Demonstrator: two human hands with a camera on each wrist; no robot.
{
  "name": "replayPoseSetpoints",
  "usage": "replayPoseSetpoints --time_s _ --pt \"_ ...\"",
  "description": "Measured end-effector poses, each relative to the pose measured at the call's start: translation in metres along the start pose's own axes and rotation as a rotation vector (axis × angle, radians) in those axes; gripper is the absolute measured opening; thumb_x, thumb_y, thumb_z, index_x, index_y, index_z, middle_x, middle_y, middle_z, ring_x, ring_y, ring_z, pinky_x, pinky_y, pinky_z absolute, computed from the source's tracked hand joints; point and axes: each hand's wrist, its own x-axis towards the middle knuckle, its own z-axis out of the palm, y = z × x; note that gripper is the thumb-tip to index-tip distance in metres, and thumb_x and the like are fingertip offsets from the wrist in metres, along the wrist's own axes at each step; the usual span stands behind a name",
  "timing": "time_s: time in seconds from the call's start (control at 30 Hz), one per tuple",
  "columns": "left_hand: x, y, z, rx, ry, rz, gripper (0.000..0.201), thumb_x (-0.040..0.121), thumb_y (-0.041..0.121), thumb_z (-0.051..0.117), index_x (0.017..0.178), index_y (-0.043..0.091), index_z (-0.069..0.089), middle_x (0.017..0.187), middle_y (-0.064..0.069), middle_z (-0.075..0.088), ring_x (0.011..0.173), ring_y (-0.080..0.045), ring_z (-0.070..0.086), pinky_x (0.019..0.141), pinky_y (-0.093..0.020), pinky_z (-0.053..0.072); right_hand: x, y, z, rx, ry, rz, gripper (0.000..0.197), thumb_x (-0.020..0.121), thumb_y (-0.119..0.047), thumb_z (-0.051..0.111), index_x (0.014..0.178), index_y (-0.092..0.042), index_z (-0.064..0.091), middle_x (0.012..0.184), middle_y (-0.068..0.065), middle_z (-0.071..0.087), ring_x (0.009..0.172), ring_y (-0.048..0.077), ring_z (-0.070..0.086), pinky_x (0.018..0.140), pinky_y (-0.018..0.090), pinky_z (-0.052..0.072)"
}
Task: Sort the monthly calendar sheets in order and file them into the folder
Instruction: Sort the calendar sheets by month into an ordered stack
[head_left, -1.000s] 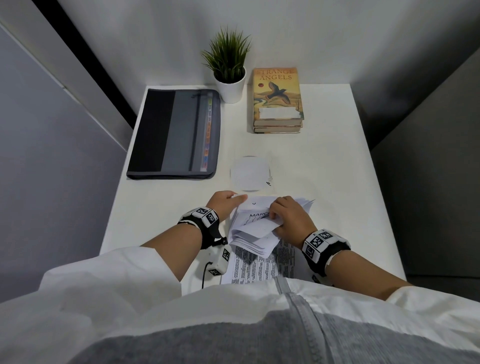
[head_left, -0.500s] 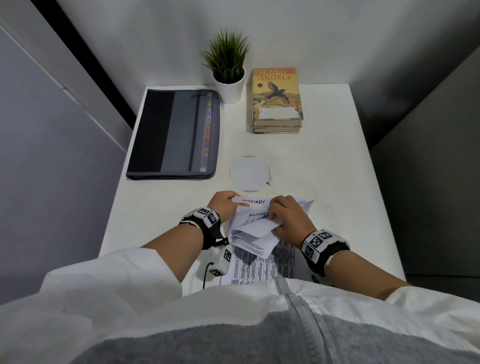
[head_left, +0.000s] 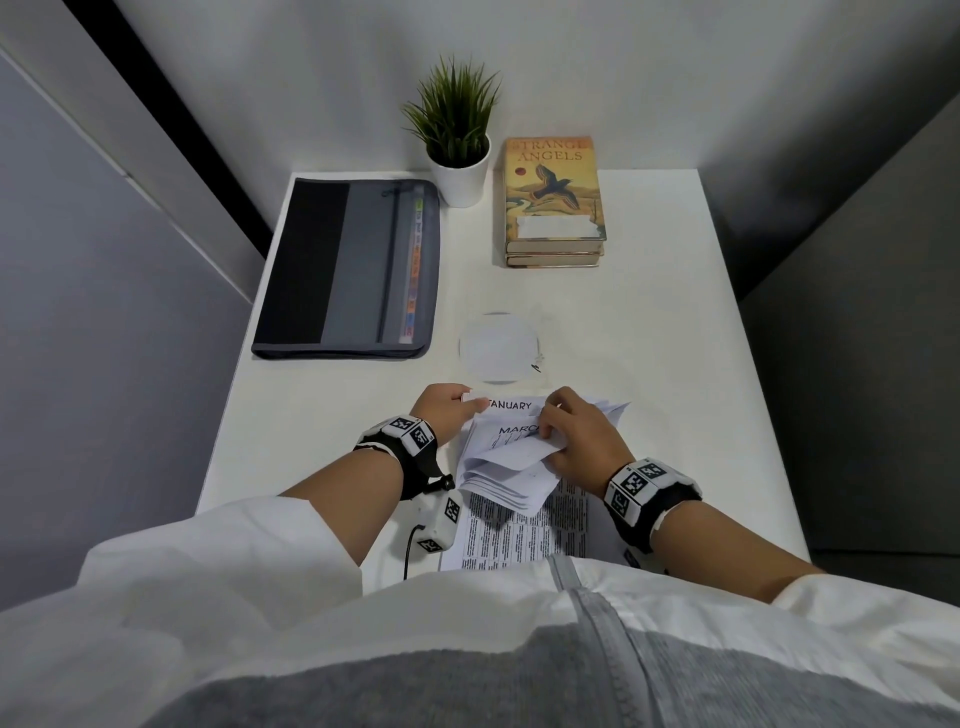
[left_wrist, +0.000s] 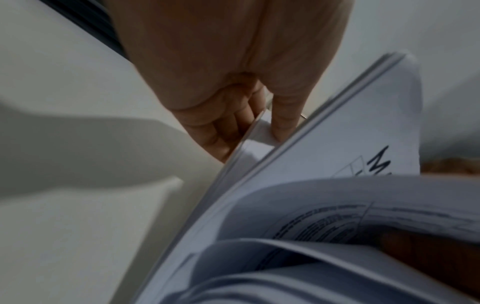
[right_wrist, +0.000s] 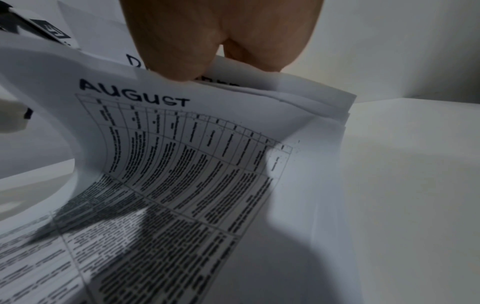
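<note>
A stack of white calendar sheets (head_left: 511, 470) lies at the near middle of the white table (head_left: 649, 332). My left hand (head_left: 451, 410) pinches the top left corner of the JANUARY sheet (head_left: 511, 405), seen close in the left wrist view as a sheet corner (left_wrist: 262, 131) between thumb and fingers. My right hand (head_left: 569, 434) holds several sheets curled back toward me, over the MARCH sheet (head_left: 514, 430). In the right wrist view the bent AUGUST sheet (right_wrist: 182, 144) hangs under my fingers (right_wrist: 176, 61). The dark grey folder (head_left: 353, 267) lies shut at the back left.
A potted plant (head_left: 460, 150) stands at the back middle, with a stack of books (head_left: 553, 202) to its right. A round white coaster-like disc (head_left: 497, 347) lies just beyond the sheets. Grey partition walls close in both sides of the table.
The JANUARY heading has come into view as my left hand drew that sheet's corner to the left. My right hand stayed on the curled sheets.
</note>
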Motion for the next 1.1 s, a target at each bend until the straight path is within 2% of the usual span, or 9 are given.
replayPoseSetpoints --time_s 0.13,0.33,0.47,0.57,0.67,0.77,0.87,0.97,1.1 --pt "-0.0004 0.0022 0.0025 -0.059 -0.016 0.006 0.006 0.080 0.015 0.077 0.081 0.014 0.072 0.078 0.001 0.069 0.075 -0.015 0.060 0.063 -0.021 0.044 0.0016 0.0016 0.0020 -0.025 -0.004 -0.010 0.025 0.060 -0.004 0.070 0.079 -0.011 0.056 0.121 0.008 0.053 0.087 0.024 0.053 0.070 0.026 0.036" --pt "0.0000 -0.0027 0.0019 -0.125 -0.025 -0.017 0.013 0.082 0.033 0.074 0.084 0.020 0.072 0.080 0.005 0.069 0.073 -0.010 0.060 0.068 -0.024 0.046 0.0012 0.0008 0.0028 -0.084 0.031 -0.039 0.027 0.057 -0.004 0.068 0.078 -0.013 0.054 0.087 0.000 0.054 0.085 0.022 0.040 0.067 0.032 0.038" --pt "0.0024 -0.0060 -0.0013 -0.084 -0.011 -0.043 0.019 0.088 0.030 0.067 0.082 0.012 0.066 0.068 0.000 0.056 0.063 -0.016 0.049 0.067 -0.025 0.038 -0.0003 0.0020 0.0017 -0.073 0.018 -0.019 0.028 0.058 -0.007 0.068 0.080 -0.016 0.054 0.088 -0.001 0.051 0.081 0.023 0.044 0.061 0.034 0.042" --pt "0.0026 -0.0066 -0.0010 -0.007 -0.011 -0.033 0.020 0.088 0.025 0.066 0.080 0.008 0.060 0.071 -0.007 0.049 0.063 -0.019 0.043 0.066 -0.027 0.035 -0.0002 0.0024 0.0019 -0.030 0.011 -0.004 0.027 0.059 -0.006 0.068 0.080 -0.016 0.054 0.093 -0.001 0.049 0.076 0.023 0.047 0.058 0.029 0.039" --pt "0.0028 -0.0048 0.0009 0.003 -0.012 -0.016 0.024 0.087 0.021 0.069 0.090 -0.002 0.069 0.076 -0.006 0.061 0.064 -0.018 0.049 0.067 -0.026 0.040 -0.0004 0.0025 0.0022 -0.027 0.008 -0.018 0.026 0.059 -0.005 0.069 0.079 -0.014 0.054 0.108 0.003 0.053 0.085 0.024 0.050 0.067 0.026 0.037" --pt "0.0017 -0.0020 0.0022 -0.023 -0.012 0.003 0.023 0.082 0.019 0.075 0.093 -0.001 0.071 0.082 -0.008 0.066 0.070 -0.018 0.055 0.069 -0.026 0.044 0.0006 0.0022 0.0020 -0.036 0.009 -0.035 0.027 0.059 -0.005 0.071 0.079 -0.012 0.054 0.122 0.008 0.055 0.096 0.027 0.051 0.075 0.030 0.041" --pt "0.0010 -0.0023 0.0026 -0.033 -0.015 0.009 0.015 0.078 0.019 0.079 0.086 0.008 0.072 0.080 0.000 0.069 0.075 -0.015 0.060 0.068 -0.023 0.047 0.0015 -0.0001 0.0012 -0.044 0.009 -0.046 0.027 0.057 -0.004 0.069 0.078 -0.012 0.055 0.109 0.005 0.058 0.090 0.027 0.048 0.073 0.035 0.043" --pt "0.0001 -0.0048 0.0021 -0.083 -0.016 -0.004 0.020 0.076 0.030 0.080 0.085 0.015 0.072 0.078 0.005 0.069 0.073 -0.011 0.060 0.064 -0.020 0.045 0.0017 -0.0019 0.0002 -0.078 0.014 -0.062 0.026 0.056 -0.004 0.068 0.077 -0.012 0.055 0.092 0.002 0.056 0.084 0.024 0.042 0.068 0.033 0.039" --pt "0.0024 -0.0056 -0.0014 -0.125 -0.004 -0.098 0.039 0.079 0.053 0.071 0.092 0.016 0.070 0.088 0.005 0.069 0.077 -0.014 0.060 0.072 -0.027 0.047 -0.0004 -0.0005 -0.0003 -0.069 0.007 -0.035 0.027 0.057 -0.006 0.067 0.079 -0.015 0.054 0.088 -0.001 0.051 0.078 0.022 0.045 0.058 0.027 0.033"
